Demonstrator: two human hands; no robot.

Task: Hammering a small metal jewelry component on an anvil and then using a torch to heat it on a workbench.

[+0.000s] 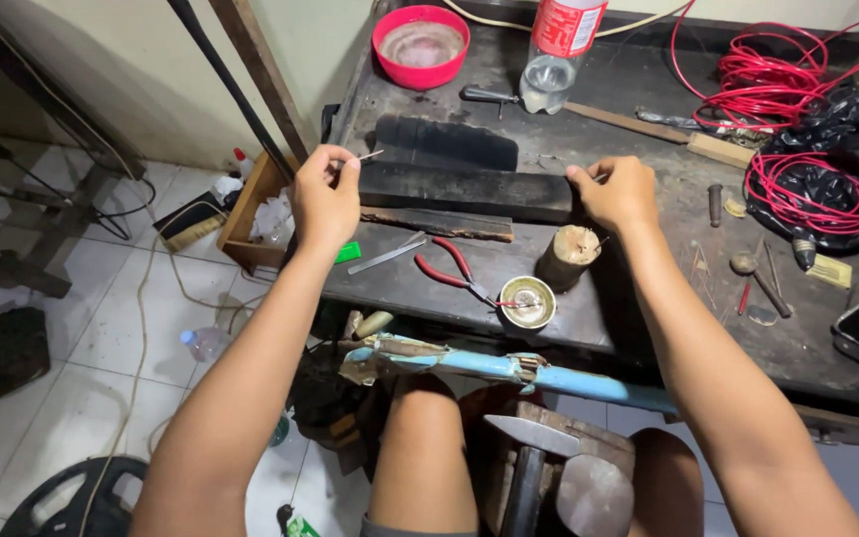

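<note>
My left hand (325,194) pinches one end of a thin silver wire (370,155) between thumb and fingers, off the left edge of the dark workbench (648,298). My right hand (613,191) is closed over the bench, apparently gripping the wire's other end; the stretch between the hands is too fine to see. Below the hands lies a dark wooden block (464,189). Nearer me sit red-handled pliers (454,270), a small round tin (528,301) and a short wooden stump (567,256).
A pink bowl (421,44) and a plastic bottle (559,50) stand at the back. Red wire coils (807,129) fill the right side beside a black bag. A hammer (534,447) rests between my knees. A wooden box (251,214) hangs at the bench's left.
</note>
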